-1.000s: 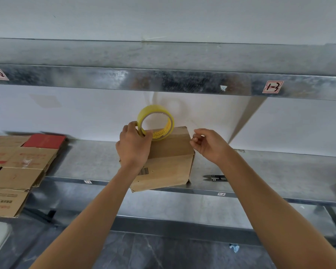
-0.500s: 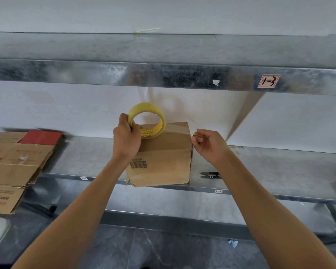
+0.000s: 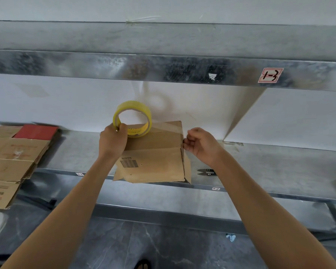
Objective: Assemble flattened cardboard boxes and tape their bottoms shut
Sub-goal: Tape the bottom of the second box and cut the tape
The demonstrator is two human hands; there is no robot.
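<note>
Cardboard box (image 3: 153, 162) sitting on the metal shelf (image 3: 270, 166) by its front edge, left grip (image 3: 113, 141) curling round the yellow tape roll (image 3: 132, 118) on top, right grip (image 3: 200, 144) pinching the clear tape end (image 3: 171, 127) at the box's right edge, thread snips (image 3: 206, 172) lying nearby

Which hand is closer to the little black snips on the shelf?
The right hand. It pinches the tape strip at the right edge of the box, just above the snips. The left hand grips the tape roll across the box.
</note>
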